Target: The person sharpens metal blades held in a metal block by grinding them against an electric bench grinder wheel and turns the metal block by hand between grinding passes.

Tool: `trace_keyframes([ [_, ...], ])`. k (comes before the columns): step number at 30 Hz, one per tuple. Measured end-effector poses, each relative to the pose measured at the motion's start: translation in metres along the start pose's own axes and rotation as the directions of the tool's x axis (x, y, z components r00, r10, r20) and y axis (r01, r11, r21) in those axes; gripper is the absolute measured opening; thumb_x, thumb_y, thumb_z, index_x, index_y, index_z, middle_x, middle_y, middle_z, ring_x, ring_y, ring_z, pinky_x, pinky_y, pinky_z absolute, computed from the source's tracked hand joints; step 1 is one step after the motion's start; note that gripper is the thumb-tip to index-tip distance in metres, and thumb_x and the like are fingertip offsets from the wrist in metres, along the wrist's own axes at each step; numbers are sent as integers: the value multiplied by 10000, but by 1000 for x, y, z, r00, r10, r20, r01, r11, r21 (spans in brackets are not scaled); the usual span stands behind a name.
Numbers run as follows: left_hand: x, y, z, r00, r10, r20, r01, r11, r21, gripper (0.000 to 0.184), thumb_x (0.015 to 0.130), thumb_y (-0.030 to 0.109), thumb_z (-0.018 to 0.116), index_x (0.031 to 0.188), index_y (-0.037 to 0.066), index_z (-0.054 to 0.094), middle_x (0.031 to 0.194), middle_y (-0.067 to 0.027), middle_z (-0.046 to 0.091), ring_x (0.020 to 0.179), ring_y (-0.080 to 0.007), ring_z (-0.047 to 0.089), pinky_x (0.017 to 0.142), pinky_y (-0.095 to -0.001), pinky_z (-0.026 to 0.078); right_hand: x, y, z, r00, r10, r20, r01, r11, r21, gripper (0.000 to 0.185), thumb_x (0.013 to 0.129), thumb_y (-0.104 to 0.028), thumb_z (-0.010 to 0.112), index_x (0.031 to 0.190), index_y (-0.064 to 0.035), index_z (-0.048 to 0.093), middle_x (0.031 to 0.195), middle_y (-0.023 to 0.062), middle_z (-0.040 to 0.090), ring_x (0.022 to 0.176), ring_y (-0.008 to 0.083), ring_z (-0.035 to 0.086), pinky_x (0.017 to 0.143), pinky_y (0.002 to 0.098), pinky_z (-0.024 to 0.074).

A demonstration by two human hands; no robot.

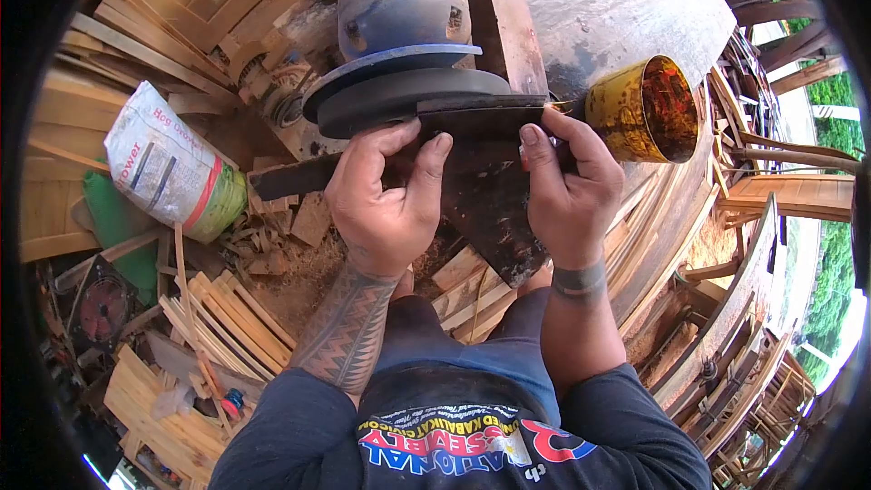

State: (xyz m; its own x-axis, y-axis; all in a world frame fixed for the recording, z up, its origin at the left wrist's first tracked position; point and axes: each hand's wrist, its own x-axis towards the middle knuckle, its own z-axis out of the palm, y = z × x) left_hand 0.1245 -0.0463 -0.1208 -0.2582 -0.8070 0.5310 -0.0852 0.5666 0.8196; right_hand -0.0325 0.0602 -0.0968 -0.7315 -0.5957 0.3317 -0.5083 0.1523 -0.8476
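Note:
A flat dark blade-like piece (481, 118) lies across the front of a grey grinding wheel (408, 95), its upper edge at the wheel's rim. My left hand (386, 186) pinches its left end between thumb and fingers, close below the wheel. The right end is pinched in my right hand (572, 172), with small orange sparks beside the fingertips. Behind the wheel stands the blue grinder motor (399, 0). To the right of my right hand, a rusty yellow can (626, 113) lies tilted with its mouth facing right.
A white and green sack (168, 159) with wood scraps around it stands at the left. Curved wood strips (231, 322) are stacked at the lower left. A worn grey tabletop (617, 18) extends behind the can. More timber and wooden frames fill the right side.

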Motion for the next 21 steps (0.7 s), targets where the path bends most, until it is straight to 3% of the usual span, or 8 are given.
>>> trace_keyframes([
  [8,0,-7,-12,1000,-8,-20,8,1000,0,246,914,72,909,1068,-23,744,998,-148,787,826,-204,760,732,-314,605,0,-10,10,991,-136,-6,135,987,-83,190,941,-69,844,1091,27,778,908,177,759,717,250,720,691,340,566],
  [21,0,-14,-36,997,-63,-41,65,997,40,251,910,96,915,1049,-27,744,1005,-164,789,886,-268,773,820,-357,612,-7,-30,27,987,-151,50,154,985,-82,192,941,-55,831,1094,34,758,969,205,765,837,360,760,767,380,589],
])
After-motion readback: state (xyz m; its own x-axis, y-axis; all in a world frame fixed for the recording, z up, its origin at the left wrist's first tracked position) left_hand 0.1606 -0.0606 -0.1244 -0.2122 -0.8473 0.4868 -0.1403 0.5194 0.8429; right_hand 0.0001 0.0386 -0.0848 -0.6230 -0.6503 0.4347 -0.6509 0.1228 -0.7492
